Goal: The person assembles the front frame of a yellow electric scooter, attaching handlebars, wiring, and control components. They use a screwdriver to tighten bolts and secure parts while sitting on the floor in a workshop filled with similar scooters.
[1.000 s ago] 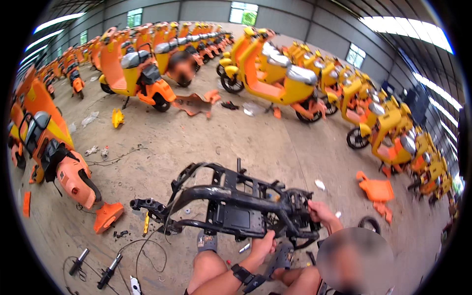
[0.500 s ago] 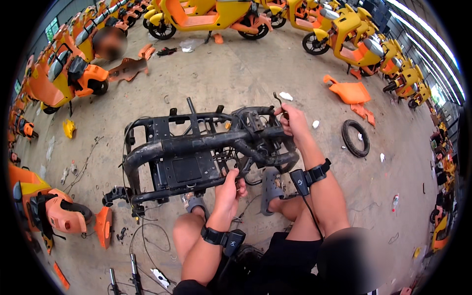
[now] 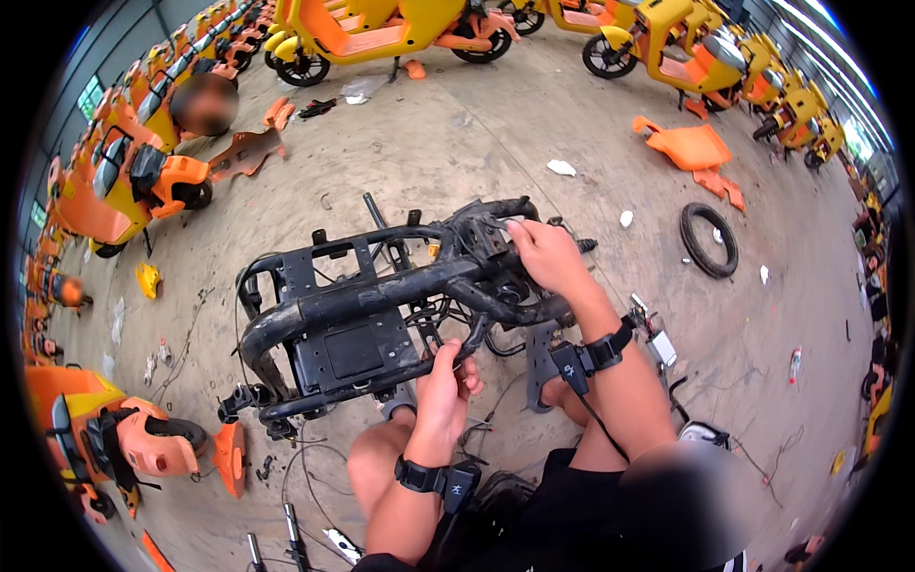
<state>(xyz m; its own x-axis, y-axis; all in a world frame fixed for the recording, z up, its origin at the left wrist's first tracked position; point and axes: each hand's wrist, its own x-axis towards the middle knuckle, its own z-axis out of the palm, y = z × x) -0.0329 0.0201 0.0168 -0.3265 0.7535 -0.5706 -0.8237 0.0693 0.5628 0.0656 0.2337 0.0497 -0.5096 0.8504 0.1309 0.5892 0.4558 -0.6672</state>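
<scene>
A black metal scooter frame (image 3: 381,286) stands or lies on the floor before me, its tubes scuffed. My left hand (image 3: 444,386) is closed on the near lower tube, thumb up, beside a tangle of cables (image 3: 448,310). Over the frame's right end is my right hand (image 3: 550,255), back of the hand up, fingers curled down at the bracket by the head of the frame. What its fingertips hold is hidden by the hand. A flat black plate (image 3: 355,351) sits inside the frame, left of my left hand.
Rows of yellow and orange scooters (image 3: 391,33) line the back and sides. On the floor lie a tyre (image 3: 709,240), an orange body panel (image 3: 688,143), a white box-like part (image 3: 661,349), and two dark rods (image 3: 294,534). Loose cables (image 3: 305,477) trail near my left knee.
My right hand has moved left and slightly down onto the frame's head; the thin bent black rod that stuck up from it no longer shows. My left hand keeps its hold.
</scene>
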